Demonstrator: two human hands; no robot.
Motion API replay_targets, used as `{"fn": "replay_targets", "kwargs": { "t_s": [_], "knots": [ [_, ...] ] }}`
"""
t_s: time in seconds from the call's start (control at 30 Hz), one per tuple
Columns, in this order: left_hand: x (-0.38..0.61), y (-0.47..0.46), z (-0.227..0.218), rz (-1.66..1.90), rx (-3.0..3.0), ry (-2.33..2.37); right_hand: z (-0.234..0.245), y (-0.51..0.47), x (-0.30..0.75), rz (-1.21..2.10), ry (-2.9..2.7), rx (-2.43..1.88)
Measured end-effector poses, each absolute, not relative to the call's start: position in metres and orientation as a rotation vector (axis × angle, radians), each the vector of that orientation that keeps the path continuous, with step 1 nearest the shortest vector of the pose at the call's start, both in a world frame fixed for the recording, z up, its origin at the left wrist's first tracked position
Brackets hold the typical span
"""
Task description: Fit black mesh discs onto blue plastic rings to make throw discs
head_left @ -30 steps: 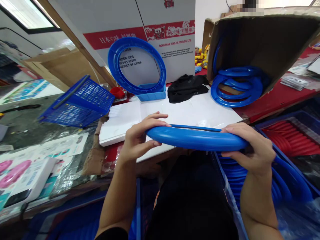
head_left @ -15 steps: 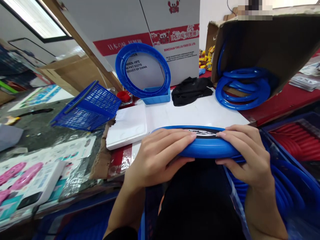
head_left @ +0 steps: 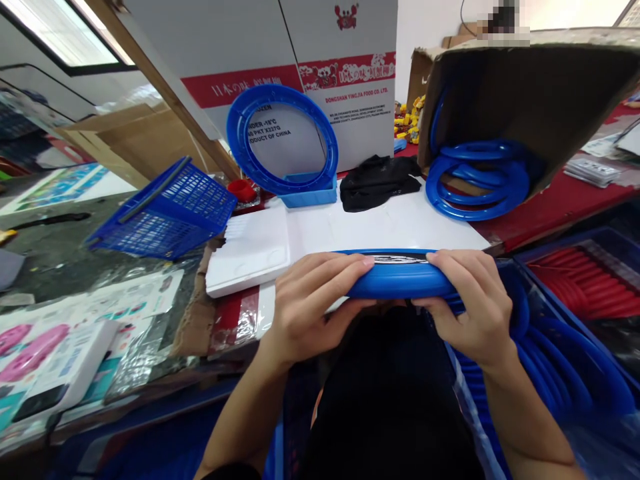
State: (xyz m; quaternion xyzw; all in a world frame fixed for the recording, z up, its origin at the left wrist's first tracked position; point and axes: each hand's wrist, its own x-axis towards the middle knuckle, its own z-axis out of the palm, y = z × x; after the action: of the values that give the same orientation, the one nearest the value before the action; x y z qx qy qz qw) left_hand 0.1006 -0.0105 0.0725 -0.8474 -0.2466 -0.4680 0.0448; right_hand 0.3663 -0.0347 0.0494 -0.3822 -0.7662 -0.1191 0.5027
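A blue plastic ring [head_left: 400, 283] is held level in front of my body, seen nearly edge-on. A black surface with a white pattern [head_left: 400, 259] shows along its top, partly covered by my fingers. My left hand [head_left: 315, 303] grips the ring's left side, thumb below and fingers above. On the right side my right hand [head_left: 467, 300] clasps it the same way. The ring is above the near edge of a white board [head_left: 340, 230]. Its far side is mostly hidden by the near rim and my hands.
Another blue ring [head_left: 234, 137] leans upright in a light-blue tray [head_left: 310, 195] against a white carton [head_left: 350, 140]. Black cloth [head_left: 377, 183] lies beside it. An open cardboard box [head_left: 530, 87] holds several blue rings. At left sit a blue basket [head_left: 165, 213] and white foam block [head_left: 250, 250]; a crate of red rings [head_left: 575, 280] stands right.
Both hands have shifted slightly left and up with the ring, which has tilted so less of its top shows. The view has also turned slightly.
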Motion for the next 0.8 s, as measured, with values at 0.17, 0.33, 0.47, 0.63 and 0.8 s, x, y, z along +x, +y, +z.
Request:
{"fn": "replay_targets", "kwargs": {
  "t_s": [0.17, 0.33, 0.47, 0.63, 0.8],
  "knots": [
    [0.066, 0.021, 0.045, -1.669, -2.691, -0.742, 0.043, -0.022, 0.398, -0.145, -1.893, -0.936],
    [0.052, 0.047, 0.031, -1.811, -2.778, -0.826, 0.029, -0.008, 0.408, -0.049, -1.915, -0.913],
    [0.081, 0.024, 0.059, -1.286, -2.766, -0.818, 0.033, -0.007, 0.396, -0.126, -1.998, -0.833],
    [0.109, 0.003, 0.076, -1.139, -2.686, -0.825, 0.031, -0.007, 0.388, -0.198, -1.936, -0.817],
    [0.114, 0.002, 0.060, -1.254, -2.499, -0.890, 0.017, -0.008, 0.378, -0.294, -1.807, -0.848]
  ]
}}
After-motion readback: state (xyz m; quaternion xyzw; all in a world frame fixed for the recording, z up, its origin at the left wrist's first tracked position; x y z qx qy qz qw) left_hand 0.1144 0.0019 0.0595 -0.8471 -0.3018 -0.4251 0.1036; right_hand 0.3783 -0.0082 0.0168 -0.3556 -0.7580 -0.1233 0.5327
